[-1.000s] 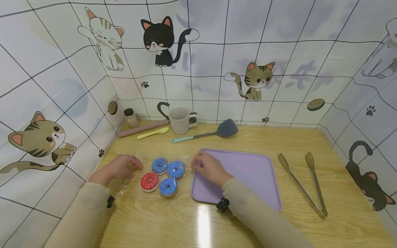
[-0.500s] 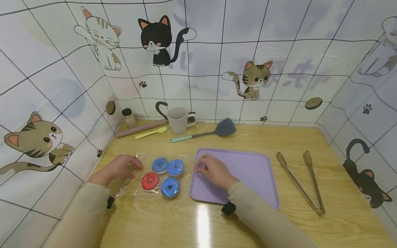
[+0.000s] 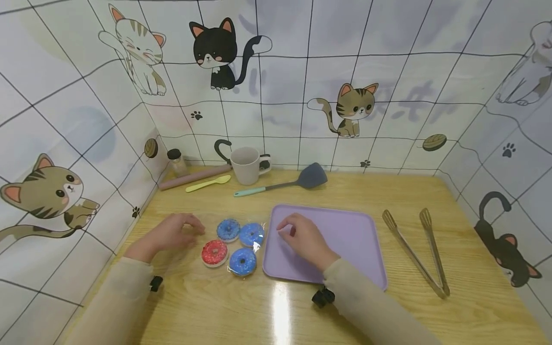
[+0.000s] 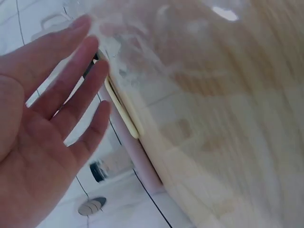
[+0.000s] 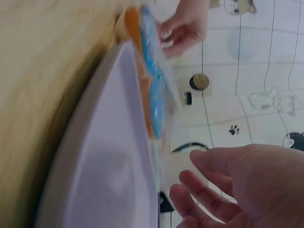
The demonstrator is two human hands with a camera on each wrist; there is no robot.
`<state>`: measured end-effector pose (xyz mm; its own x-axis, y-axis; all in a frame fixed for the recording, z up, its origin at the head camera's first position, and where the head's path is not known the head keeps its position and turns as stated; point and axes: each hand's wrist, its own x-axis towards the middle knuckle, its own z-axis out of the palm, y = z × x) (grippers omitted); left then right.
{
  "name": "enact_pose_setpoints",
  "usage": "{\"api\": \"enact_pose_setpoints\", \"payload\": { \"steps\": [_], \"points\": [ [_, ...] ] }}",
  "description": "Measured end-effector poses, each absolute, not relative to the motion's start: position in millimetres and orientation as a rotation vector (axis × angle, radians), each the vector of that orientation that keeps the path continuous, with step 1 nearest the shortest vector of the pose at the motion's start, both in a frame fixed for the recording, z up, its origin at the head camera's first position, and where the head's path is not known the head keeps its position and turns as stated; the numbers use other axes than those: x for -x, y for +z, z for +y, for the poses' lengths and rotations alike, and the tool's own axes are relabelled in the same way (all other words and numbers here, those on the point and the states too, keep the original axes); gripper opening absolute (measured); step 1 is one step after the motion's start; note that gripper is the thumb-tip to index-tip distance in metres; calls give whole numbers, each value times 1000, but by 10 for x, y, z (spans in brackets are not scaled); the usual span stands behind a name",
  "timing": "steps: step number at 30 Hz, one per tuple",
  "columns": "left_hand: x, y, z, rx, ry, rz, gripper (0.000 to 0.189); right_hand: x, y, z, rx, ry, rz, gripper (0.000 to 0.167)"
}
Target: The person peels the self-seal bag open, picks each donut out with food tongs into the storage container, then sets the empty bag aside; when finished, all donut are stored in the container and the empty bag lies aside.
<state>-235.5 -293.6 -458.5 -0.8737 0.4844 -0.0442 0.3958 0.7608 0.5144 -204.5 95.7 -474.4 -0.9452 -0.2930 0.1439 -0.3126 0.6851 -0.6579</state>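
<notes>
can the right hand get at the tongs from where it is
Probably yes. The right hand hovers open over the purple tray, and the tongs lie just right of that tray on bare table, with nothing standing between.

Doughnut bag [image 3: 235, 244] nearer purple tray [image 3: 345, 230]

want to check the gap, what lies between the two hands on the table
In the head view, four donuts in clear wrap lie between the left hand and the right hand: three blue, one red.

Head camera looks down over the whole table [image 3: 388, 191] — wrist cameras sit close and low, sharing the doughnuts [image 5: 152, 71] and purple tray [image 3: 345, 239].
</notes>
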Motion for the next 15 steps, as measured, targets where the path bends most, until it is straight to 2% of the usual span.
{"api": "enact_pose_setpoints", "payload": {
  "steps": [6, 15],
  "points": [
    [2348, -4526, -2678, -782, 830, 2846, 21, 1934, -4747, 821, -671, 1120, -2893, 11],
    [2359, -4596, -2427, -912, 869, 2739, 25, 1862, -4826, 795, -727, 1044, -2972, 32]
  ]
}}
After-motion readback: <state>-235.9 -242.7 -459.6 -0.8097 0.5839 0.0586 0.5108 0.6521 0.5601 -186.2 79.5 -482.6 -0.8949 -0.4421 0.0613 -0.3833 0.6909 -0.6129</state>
